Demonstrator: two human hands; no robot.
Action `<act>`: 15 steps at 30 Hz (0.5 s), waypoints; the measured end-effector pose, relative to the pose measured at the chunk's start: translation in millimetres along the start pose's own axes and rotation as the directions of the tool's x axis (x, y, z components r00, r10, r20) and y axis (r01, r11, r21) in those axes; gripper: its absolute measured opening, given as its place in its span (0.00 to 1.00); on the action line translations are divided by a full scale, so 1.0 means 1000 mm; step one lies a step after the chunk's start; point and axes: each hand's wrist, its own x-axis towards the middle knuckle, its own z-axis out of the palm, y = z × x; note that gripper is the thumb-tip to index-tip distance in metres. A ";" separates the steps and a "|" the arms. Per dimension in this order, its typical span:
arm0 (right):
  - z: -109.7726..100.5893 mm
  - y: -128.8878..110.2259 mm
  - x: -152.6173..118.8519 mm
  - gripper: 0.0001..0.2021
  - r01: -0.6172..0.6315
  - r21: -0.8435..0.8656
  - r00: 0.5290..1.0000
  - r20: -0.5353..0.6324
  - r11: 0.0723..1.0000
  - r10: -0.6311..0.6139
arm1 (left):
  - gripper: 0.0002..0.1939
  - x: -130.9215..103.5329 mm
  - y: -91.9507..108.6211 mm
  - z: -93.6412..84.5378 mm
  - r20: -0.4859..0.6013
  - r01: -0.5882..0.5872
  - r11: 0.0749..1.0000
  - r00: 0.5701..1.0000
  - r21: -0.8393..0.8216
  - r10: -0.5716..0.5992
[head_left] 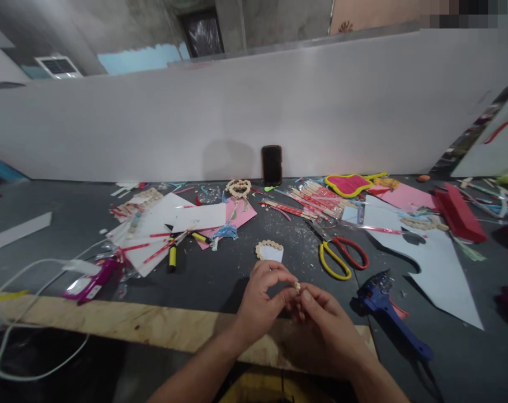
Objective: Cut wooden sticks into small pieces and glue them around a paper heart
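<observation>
The desk [187, 288] spreads wide, with a panel [153, 123] along its back edge. Toward its right edge lies a cut sheet [442, 274], perhaps kept aside for working room. The left hand [260, 294] and right hand [327, 319] meet over the front edge, probably close together for fine control. Right of them, a glue gun [399, 326] lies handle toward the front edge, presumably for easy reach. Scissors [328, 239] sit farther back, handles likewise nearer the person. The phone [272, 164] leans at the back edge, seemingly propped by the panel. Just beyond the left hand lies a scallop-rimmed card [271, 253]. Smallest, a pale piece [297, 286] is pinched in the left fingertips; right fingertips sit against or beside it, their grip unclear.
</observation>
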 end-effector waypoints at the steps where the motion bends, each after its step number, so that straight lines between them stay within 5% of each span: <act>1: 0.001 0.001 0.000 0.14 -0.007 0.004 1.000 -0.017 1.000 0.007 | 0.08 -0.002 0.000 0.000 -0.008 -0.004 1.000 1.000 -0.012 0.004; 8: 0.001 0.002 -0.004 0.14 -0.046 -0.039 0.992 -0.118 0.998 0.041 | 0.08 -0.009 0.000 -0.001 -0.007 -0.005 0.994 1.000 -0.107 0.005; 15: -0.005 0.007 -0.017 0.16 0.007 -0.229 0.985 -0.167 0.973 -0.046 | 0.09 -0.017 -0.006 -0.002 0.044 0.195 0.917 0.980 -0.348 -0.192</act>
